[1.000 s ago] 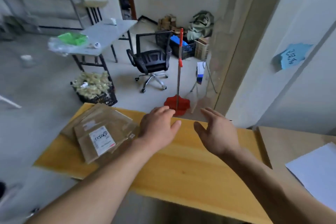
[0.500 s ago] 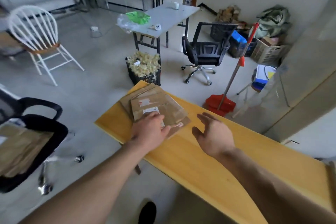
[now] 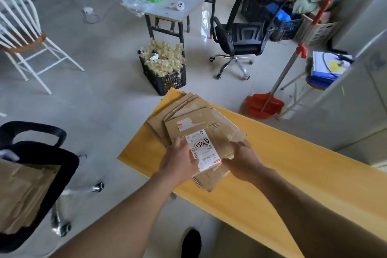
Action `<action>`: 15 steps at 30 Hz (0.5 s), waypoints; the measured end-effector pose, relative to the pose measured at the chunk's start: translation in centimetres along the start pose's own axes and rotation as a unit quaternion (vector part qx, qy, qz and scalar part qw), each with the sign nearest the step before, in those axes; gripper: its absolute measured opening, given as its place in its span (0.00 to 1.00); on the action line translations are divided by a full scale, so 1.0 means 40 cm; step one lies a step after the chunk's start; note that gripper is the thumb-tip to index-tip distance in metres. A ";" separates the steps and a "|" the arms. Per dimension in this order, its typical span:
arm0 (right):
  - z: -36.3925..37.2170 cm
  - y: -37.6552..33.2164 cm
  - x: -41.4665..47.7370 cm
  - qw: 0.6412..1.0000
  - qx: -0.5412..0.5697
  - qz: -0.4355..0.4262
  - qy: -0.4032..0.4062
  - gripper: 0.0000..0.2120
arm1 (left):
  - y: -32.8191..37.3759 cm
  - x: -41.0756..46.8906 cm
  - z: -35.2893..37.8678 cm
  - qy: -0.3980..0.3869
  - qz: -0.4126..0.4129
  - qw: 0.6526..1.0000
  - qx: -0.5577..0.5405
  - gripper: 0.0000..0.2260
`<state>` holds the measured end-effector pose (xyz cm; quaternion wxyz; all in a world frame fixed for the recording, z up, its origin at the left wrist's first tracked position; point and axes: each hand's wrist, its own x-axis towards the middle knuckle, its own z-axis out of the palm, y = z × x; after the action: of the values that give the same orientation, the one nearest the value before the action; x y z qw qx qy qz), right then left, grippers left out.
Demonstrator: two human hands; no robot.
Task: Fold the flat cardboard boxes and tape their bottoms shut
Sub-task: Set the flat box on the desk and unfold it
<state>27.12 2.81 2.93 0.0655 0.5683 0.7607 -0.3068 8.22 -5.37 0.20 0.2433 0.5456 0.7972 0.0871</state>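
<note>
Cardboard stack (image 3: 184, 109) lies on left end of yellow table (image 3: 293, 165) — flat boxes, loosely fanned. Your left hand (image 3: 178, 161) grips top box (image 3: 219, 140) at its left edge, thumb beside white label (image 3: 204, 151) (handwriting on it). Your right hand (image 3: 243, 162) grips its right edge — fingers curled round cardboard.

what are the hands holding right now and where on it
Both hold the top flat brown cardboard box with the white shipping label: the left hand grips its left edge, the right hand its right edge.
</note>
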 end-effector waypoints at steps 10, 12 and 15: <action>0.100 -0.004 0.096 0.993 0.107 0.045 -0.008 0.32 | -0.035 0.072 0.032 -0.022 0.012 0.999 -0.030 0.09; 0.115 -0.002 0.090 0.992 0.117 0.050 0.000 0.30 | -0.033 0.070 0.035 -0.018 0.009 0.999 -0.037 0.08; 0.122 0.010 0.079 0.987 0.138 0.069 0.039 0.29 | -0.019 0.061 0.037 -0.003 0.000 0.999 -0.048 0.10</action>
<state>25.17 2.83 -2.55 -0.0224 0.6341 0.6722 -0.3815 7.63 -3.64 -2.09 0.2717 0.5338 0.7912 0.1231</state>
